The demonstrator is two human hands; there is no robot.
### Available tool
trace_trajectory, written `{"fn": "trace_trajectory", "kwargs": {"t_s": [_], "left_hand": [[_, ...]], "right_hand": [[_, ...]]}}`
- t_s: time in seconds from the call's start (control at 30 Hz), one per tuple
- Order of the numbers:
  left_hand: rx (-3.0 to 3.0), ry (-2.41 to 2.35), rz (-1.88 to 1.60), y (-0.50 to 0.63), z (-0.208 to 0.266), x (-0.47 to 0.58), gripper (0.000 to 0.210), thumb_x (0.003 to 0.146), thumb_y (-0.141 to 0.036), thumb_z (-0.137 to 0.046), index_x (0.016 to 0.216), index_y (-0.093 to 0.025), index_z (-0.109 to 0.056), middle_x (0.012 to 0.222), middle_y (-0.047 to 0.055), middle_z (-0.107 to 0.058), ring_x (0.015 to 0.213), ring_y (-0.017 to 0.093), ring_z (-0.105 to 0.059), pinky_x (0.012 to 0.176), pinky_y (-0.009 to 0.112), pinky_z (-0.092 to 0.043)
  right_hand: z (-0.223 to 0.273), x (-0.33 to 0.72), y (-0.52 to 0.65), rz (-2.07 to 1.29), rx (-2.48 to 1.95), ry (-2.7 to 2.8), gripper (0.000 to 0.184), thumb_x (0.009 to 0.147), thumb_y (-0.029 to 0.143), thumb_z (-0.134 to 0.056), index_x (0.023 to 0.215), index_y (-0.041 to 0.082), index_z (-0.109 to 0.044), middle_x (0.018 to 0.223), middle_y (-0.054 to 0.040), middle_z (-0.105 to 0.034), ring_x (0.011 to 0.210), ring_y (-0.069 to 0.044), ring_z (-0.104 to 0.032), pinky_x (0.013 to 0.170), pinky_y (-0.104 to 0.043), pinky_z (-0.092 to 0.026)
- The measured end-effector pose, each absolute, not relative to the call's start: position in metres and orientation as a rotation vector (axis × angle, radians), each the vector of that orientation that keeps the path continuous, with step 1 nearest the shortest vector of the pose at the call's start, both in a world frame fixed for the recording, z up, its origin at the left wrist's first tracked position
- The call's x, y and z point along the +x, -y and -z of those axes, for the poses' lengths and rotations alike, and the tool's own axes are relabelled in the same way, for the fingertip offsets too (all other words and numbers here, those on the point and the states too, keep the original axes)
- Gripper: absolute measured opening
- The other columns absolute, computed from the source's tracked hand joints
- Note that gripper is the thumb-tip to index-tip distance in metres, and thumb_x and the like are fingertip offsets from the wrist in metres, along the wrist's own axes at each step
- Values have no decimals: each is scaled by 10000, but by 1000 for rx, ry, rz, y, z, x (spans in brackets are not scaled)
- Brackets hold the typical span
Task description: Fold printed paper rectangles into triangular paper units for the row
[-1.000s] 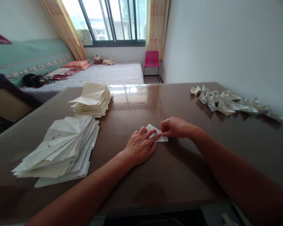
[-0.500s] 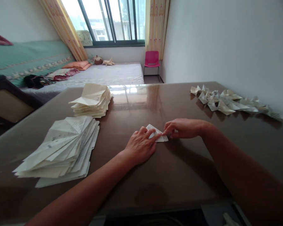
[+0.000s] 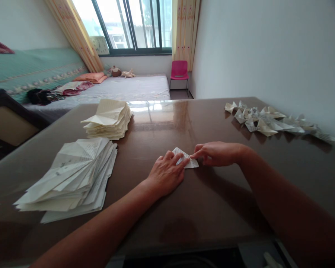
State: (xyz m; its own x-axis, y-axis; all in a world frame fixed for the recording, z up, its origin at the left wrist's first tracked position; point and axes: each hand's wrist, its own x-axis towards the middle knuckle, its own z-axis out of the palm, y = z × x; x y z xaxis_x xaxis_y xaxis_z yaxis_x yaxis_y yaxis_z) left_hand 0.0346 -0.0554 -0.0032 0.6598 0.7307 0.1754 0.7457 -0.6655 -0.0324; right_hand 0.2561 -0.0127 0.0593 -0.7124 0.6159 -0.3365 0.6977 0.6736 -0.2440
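Note:
A small folded piece of printed paper (image 3: 194,163) lies flat on the brown table, pointed at its upper end. My left hand (image 3: 167,169) rests palm down over its left part, fingers spread and pressing on it. From the right, my right hand (image 3: 214,153) touches the paper with its stretched-out index finger, close to the left fingertips. The other right fingers are loosely bent, with nothing visible in them. Part of the paper is hidden under the left fingers.
Two paper stacks stand on the left of the table (image 3: 145,219): a whiter stack (image 3: 72,178) in front, a yellowish stack (image 3: 108,119) behind. Several folded paper shapes (image 3: 265,126) lie at the right by the wall. Beyond are a bed (image 3: 145,85) and a pink chair (image 3: 179,70).
My right index finger has shifted slightly left and up along the paper. My left hand and the paper stay nearly in place.

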Motion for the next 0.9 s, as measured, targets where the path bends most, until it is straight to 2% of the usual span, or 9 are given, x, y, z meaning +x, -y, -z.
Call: {"fn": "trace_trajectory", "kwargs": {"t_s": [0.13,0.3,0.5,0.6,0.67,0.73,0.83,0.9], "left_hand": [[-2790,1211,217,55,3,33,508,911,-316,-395,1409,-385,-317,1342,-4,-467,1085,245,-423,846,389,-450],[-2782,1224,202,55,3,33,515,912,-325,-397,1412,-409,-305,1345,-2,-454,1091,243,-418,847,387,-454],[-2788,1242,217,56,3,34,484,907,-331,-417,1383,-406,-364,1348,1,-459,1107,250,-419,831,388,-459],[-2792,1252,246,57,3,36,457,902,-327,-429,1354,-392,-409,1348,1,-469,1116,252,-423,835,391,-461],[-2799,1251,273,58,2,36,439,897,-313,-438,1333,-364,-442,1337,12,-487,1102,245,-438,849,384,-459],[-2841,1220,295,55,-1,33,381,896,-285,-435,1265,-327,-515,1296,20,-526,1073,225,-466,864,360,-455],[-2924,1255,358,43,-8,14,284,896,-247,-416,1087,-305,-618,1130,0,-625,1004,183,-528,822,292,-456],[-2736,1584,567,30,-12,-4,252,899,-272,-403,1003,-273,-633,993,7,-659,935,173,-567,791,283,-448]], "right_hand": [[-62,248,20,401,1083,-2588,376,734,159,-512,1066,235,-672,954,-64,-645,765,-172,-601,597,-239,-349],[-65,243,24,383,1112,-2524,274,739,178,-500,933,200,-693,931,-78,-679,796,-186,-619,609,-242,-355],[-66,247,26,325,1173,-2504,195,745,231,-529,819,222,-708,845,-66,-706,715,-190,-630,557,-252,-330],[-63,243,25,358,1212,-2572,192,777,232,-531,818,233,-719,781,-53,-709,681,-180,-629,567,-254,-335],[-56,235,22,377,1272,-2717,212,819,232,-508,873,220,-712,821,-61,-714,730,-180,-632,606,-250,-352],[-47,226,18,394,1383,-2849,229,866,226,-463,899,175,-684,871,-84,-706,770,-173,-622,646,-239,-367],[-34,216,14,578,1249,-2875,170,865,223,-479,887,155,-633,817,-66,-684,705,-146,-590,636,-219,-368],[-29,214,14,640,1189,-2868,129,851,211,-491,886,159,-604,800,-54,-669,682,-137,-570,628,-212,-365]]}}
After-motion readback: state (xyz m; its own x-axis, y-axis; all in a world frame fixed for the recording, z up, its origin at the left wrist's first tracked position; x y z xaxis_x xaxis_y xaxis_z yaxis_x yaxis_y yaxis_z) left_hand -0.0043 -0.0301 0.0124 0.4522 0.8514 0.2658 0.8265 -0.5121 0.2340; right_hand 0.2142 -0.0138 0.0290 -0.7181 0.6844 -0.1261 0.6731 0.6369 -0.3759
